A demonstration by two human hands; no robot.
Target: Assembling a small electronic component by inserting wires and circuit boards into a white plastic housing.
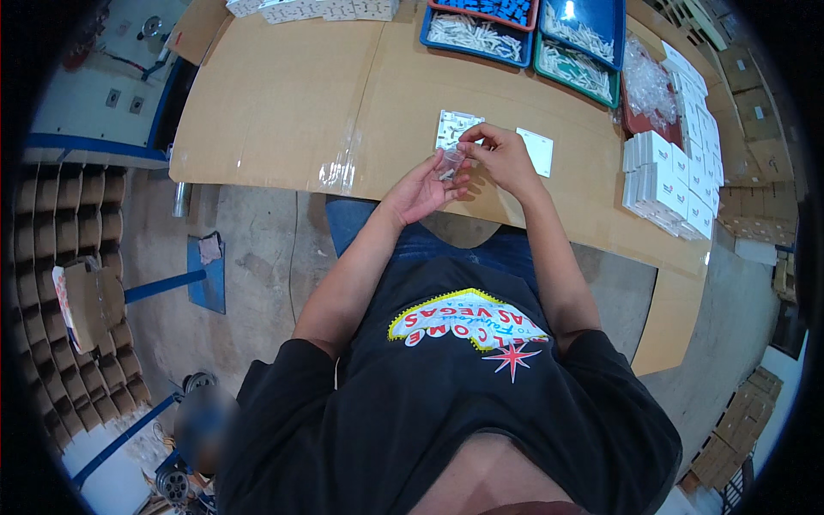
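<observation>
Above the table's near edge, my left hand (418, 190) is closed around a small clear plastic bag (449, 161) with small pale pieces in it. My right hand (506, 159) pinches at the bag's upper end, its thumb and forefinger pressed together. Whether a small part is also between those fingertips, I cannot tell. Just beyond both hands lies an open white box (452, 125) with small parts inside, partly covered by my right fingers. A flat white panel (536, 152) rests on the cardboard to the right of my right hand.
At the back stand a blue tray (422, 34) and a green tray (538, 69) of white pieces, among others. Clear bags (650, 81) lie in a red tray. White boxes are stacked at the right (669, 176) and back left (318, 9). Cardboard (275, 103) covers the table.
</observation>
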